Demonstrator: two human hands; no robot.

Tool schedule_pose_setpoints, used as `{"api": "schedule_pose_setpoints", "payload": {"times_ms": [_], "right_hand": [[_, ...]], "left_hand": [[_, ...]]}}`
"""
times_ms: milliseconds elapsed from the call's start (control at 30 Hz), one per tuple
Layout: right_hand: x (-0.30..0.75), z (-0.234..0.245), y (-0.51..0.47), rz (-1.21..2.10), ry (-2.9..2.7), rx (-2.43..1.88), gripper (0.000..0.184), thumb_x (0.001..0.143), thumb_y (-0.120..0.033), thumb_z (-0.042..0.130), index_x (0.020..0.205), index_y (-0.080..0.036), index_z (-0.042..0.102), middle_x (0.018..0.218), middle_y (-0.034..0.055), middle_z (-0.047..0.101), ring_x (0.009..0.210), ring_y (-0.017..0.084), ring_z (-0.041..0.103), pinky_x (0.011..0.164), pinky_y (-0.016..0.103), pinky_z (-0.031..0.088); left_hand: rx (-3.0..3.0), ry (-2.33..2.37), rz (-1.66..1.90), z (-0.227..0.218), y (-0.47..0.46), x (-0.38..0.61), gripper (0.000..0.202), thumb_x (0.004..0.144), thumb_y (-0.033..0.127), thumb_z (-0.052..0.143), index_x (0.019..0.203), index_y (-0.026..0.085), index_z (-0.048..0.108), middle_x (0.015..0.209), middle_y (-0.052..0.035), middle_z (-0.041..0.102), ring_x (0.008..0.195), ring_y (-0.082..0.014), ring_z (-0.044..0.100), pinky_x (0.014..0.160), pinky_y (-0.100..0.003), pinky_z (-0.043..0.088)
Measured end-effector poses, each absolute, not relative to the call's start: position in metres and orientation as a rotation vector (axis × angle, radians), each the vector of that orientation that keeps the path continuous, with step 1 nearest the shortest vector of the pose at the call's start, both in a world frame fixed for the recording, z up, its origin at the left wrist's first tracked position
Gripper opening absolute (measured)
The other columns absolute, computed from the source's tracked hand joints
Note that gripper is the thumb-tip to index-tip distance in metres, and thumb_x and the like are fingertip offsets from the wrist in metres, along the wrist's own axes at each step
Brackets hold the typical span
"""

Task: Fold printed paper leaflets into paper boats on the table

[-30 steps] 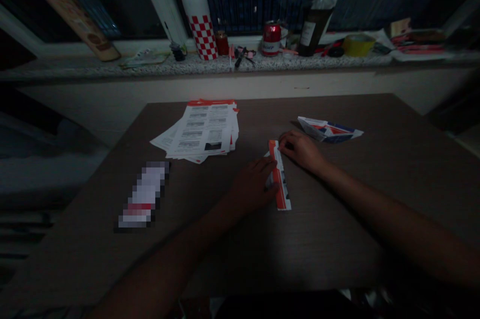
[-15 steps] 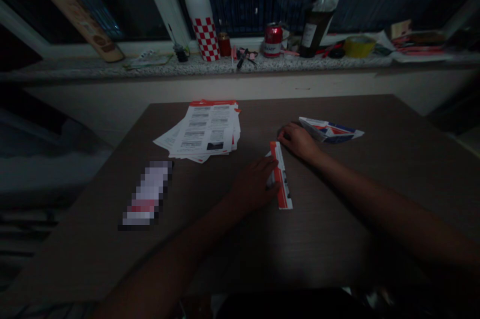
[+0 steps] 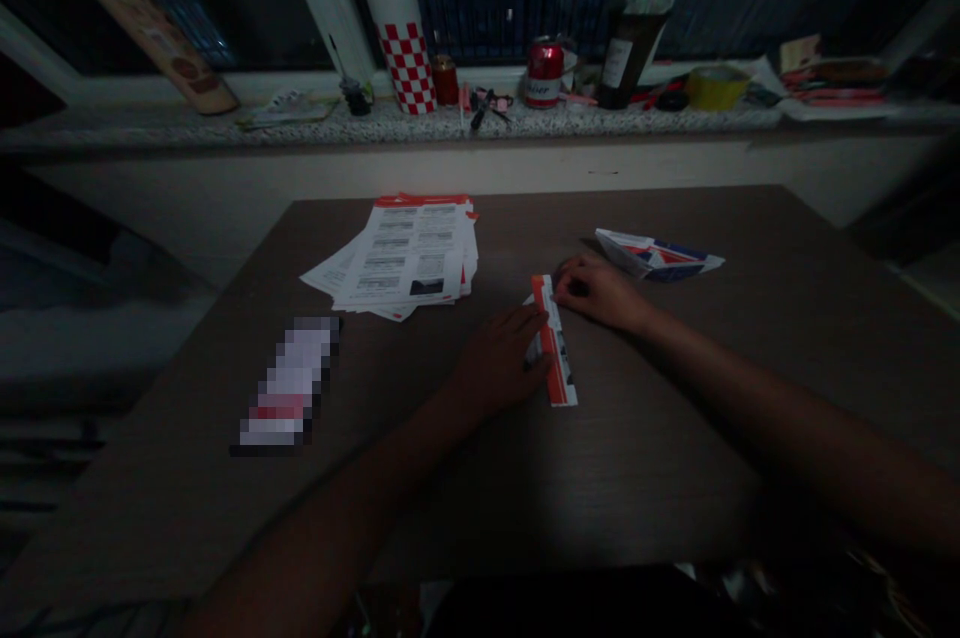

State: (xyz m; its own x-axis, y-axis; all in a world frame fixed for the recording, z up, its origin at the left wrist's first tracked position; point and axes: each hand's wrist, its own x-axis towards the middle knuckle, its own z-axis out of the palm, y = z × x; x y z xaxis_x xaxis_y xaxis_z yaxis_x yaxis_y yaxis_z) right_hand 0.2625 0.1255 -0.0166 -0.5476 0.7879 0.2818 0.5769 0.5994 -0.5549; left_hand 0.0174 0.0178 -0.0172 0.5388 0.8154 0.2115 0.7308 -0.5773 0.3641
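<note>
A folded paper strip (image 3: 558, 380), orange and white with print, lies lengthwise on the table in front of me. My left hand (image 3: 499, 353) rests flat on its left side, fingers stretched out and thumb apart, with a white flap of the paper partly under it. At the strip's upper right edge is my right hand (image 3: 596, 293), its thumb and index finger closed into a ring. Its fingertips touch the edge; whether paper is pinched between them is hidden. Just beyond that hand sits a folded paper boat (image 3: 664, 260) in blue, red and white.
A fanned stack of printed sheets (image 3: 405, 253) lies at the table's back left, with a blurred-out phone (image 3: 289, 383) nearer me. Along the windowsill (image 3: 300, 133) stand a checkered bottle (image 3: 409, 63), a red can (image 3: 544, 73), a dark bottle (image 3: 619, 63) and yellow tape (image 3: 716, 88).
My right hand has come in from the strip's top right and its fingertips now meet the paper's edge. The left hand keeps its place on the paper. The view has shifted slightly.
</note>
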Motion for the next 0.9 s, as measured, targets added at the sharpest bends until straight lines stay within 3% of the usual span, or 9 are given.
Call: {"api": "schedule_pose_setpoints", "payload": {"times_ms": [900], "right_hand": [[0.265,-0.016,0.084,0.602,-2.448,-1.011,0.007,0.086,-0.023,0.082,0.089,-0.021,0.076,0.114,0.0094,0.063,0.111,0.028,0.062,0.100,0.045,0.049]], "left_hand": [[2.542,1.321,0.517,-0.016,0.017,0.018,0.057,0.103,0.047,0.057,0.153,0.019,0.051,0.163,-0.0115,0.051,0.149,-0.0293,0.049,0.126,-0.048,0.039]]}}
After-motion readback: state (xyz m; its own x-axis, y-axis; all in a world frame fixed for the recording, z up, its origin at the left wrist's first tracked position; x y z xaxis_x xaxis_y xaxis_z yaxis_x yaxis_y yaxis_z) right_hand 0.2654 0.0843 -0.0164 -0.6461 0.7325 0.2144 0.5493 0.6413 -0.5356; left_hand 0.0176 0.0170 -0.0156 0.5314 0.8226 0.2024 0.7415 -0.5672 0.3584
